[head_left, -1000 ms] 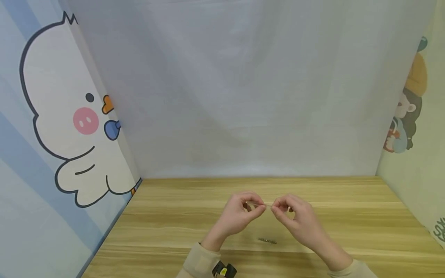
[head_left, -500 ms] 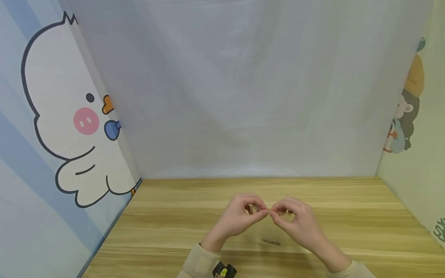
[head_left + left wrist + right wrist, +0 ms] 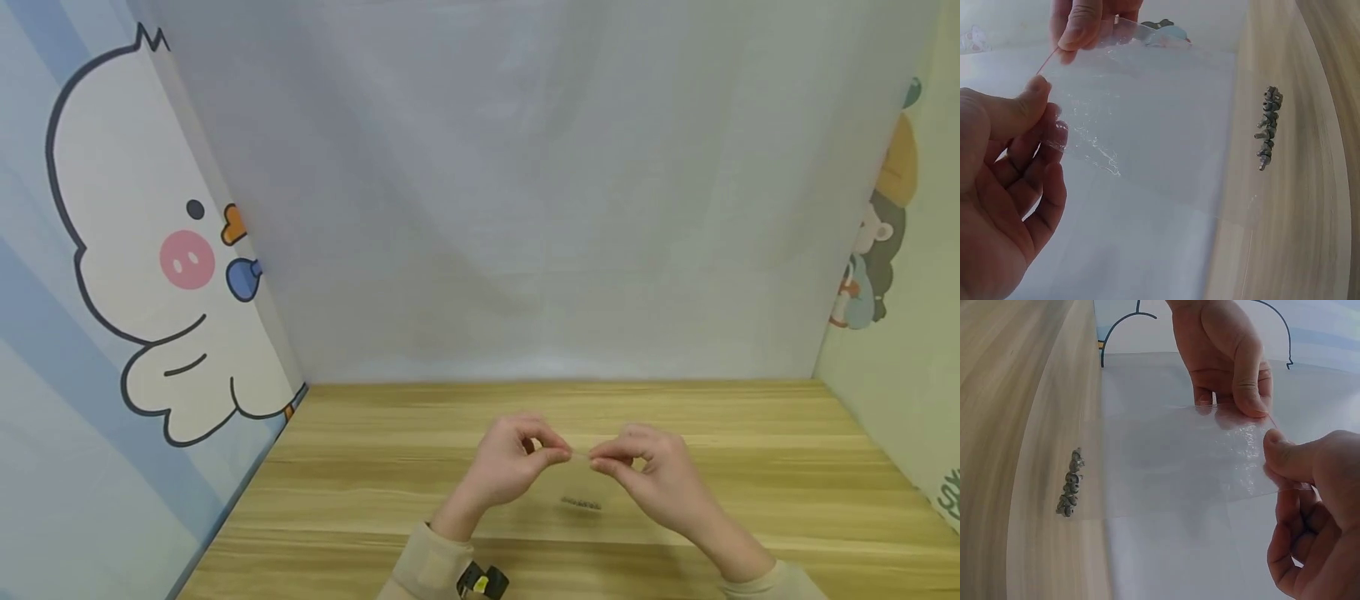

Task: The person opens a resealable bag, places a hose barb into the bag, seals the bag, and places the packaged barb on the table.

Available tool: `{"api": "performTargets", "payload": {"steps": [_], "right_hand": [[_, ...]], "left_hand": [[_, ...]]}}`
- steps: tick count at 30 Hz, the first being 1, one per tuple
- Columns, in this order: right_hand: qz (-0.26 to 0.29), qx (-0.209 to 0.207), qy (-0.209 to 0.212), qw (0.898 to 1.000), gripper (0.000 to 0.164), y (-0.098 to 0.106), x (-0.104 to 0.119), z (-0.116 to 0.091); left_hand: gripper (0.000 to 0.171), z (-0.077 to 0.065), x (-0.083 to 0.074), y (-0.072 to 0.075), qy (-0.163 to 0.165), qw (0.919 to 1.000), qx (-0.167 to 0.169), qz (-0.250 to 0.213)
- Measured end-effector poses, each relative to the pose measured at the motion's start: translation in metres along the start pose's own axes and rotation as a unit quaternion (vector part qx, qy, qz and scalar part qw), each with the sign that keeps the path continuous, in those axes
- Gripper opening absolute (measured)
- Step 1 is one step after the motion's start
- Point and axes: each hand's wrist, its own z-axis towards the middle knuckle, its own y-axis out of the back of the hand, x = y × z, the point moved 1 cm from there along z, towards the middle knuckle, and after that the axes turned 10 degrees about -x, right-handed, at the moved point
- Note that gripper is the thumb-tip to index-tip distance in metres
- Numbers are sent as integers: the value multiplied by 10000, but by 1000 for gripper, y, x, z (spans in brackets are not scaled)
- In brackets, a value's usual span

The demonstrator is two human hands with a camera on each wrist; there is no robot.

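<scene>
Between my two hands hangs a clear plastic zip bag (image 3: 1166, 462) with a thin red line along its top edge. Small metal screws (image 3: 1268, 128) lie in a row at the bag's lower end, and in the head view they show as a dark strip below the hands. My left hand (image 3: 502, 467) pinches one part of the red-lined edge between thumb and finger. My right hand (image 3: 663, 479) pinches the same edge a short way to the right. A short stretch of the edge shows between the fingertips. Whether the seal is fully closed I cannot tell.
Below the hands is a wood-grain table (image 3: 360, 508). A pale grey curtain (image 3: 525, 208) stands behind it. Printed cloth panels flank the table, with a white cartoon duck (image 3: 120, 208) on the left one.
Half a second ago the fingertips nearly met; now my right hand has drawn a little to the right, leaving a gap. The screws have swung slightly within the hanging bag.
</scene>
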Motion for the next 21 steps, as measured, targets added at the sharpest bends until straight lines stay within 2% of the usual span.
{"api": "performTargets", "payload": {"steps": [5,13,21], "right_hand": [[-11,157,-121,9998,19,3,-1,1],[-63,451,-1136,9925,13,11,-3,0],[-221,291,-1112,9931,17,12,2,1]], "left_hand": [[4,1,-2,-1,177,9998,-55,77],[5,0,2,2,548,9982,-230,-14],[6,1,4,4,681,9971,-214,-245]]}}
